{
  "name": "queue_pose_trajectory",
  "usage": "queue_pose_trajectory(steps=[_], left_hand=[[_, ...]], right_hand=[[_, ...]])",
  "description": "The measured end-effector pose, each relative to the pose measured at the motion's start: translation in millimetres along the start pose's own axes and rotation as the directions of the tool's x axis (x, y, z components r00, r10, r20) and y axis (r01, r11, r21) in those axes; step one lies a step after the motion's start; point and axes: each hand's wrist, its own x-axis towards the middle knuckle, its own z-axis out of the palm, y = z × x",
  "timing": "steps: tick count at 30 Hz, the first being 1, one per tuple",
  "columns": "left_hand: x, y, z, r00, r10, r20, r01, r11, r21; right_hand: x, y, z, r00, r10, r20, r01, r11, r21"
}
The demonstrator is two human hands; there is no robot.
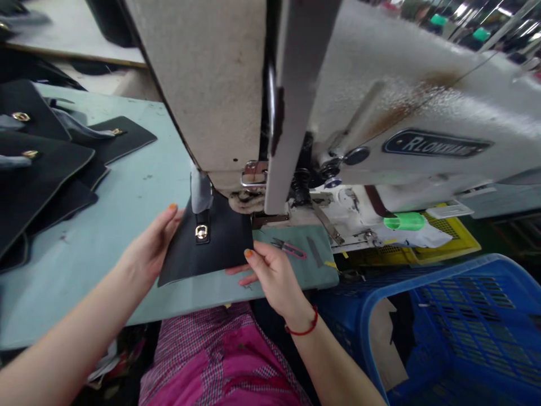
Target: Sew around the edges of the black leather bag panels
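Note:
A black leather panel point(220, 245) with a gold clasp point(202, 232) lies on the pale green table point(127, 197), its far edge tucked under the head of a white sewing machine point(380, 113). My left hand point(154, 248) grips the panel's left edge, thumb on top. My right hand point(270, 270) pinches its lower right corner. A grey fabric tab point(200, 190) sticks up behind the clasp.
A stack of similar black panels with gold clasps point(46, 169) lies at the left. Small pink-handled thread snips point(289, 248) rest right of my right hand. A blue plastic crate point(443, 327) stands at the lower right, a yellow tray point(460, 239) with a green spool point(403, 221) behind it.

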Motion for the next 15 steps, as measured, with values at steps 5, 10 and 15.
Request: queue_pose_trajectory(steps=[5,10,15], left_hand=[[-63,-66,11.4,0.982,0.182,0.045,-0.158,0.934,-0.319],[-65,-79,54.6,0.977,0.191,0.093,-0.164,0.957,-0.24],[-52,-75,56.8,0.995,0.091,0.039,-0.088,0.994,-0.065]], right_hand=[[1,-2,-1,0.999,0.016,0.029,-0.018,0.998,0.067],[-1,-4,-1,1.0,0.008,0.015,-0.009,1.0,0.021],[-11,-4,-2,1.0,0.002,0.014,-0.001,0.998,-0.067]])
